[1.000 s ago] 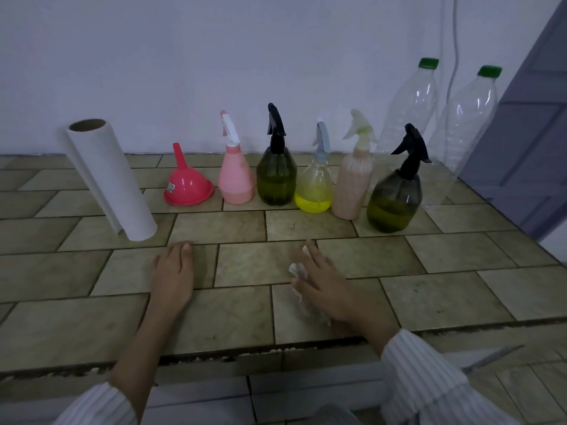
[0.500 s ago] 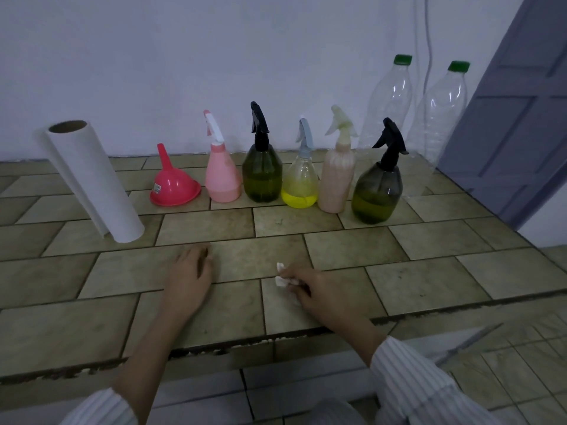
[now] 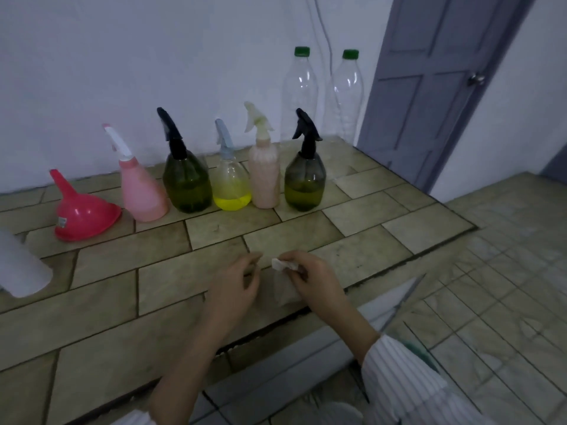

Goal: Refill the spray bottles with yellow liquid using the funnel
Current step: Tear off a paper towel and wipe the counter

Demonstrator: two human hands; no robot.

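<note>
A small crumpled white tissue (image 3: 283,265) is pinched between the thumb and curled fingers of the right hand (image 3: 310,276), just above the tiled counter (image 3: 129,289) near its front edge. The left hand (image 3: 237,285) is held close beside it, its fingers loosely curled and apart from the tissue, with nothing gripped; whether its fingertips touch the counter cannot be told. Further back, by the wall, five spray bottles are lined up: a pink spray bottle (image 3: 139,191), a dark green spray bottle (image 3: 187,179), a clear spray bottle (image 3: 231,187) with yellow liquid in its base, a pale pink spray bottle (image 3: 264,173) and a second dark spray bottle (image 3: 304,179) part-filled with yellowish liquid. The red funnel (image 3: 82,214) is set mouth down at the left end of the row, untouched by either hand. Two clear plastic bottles (image 3: 300,96) with green caps are seen behind the row.
</note>
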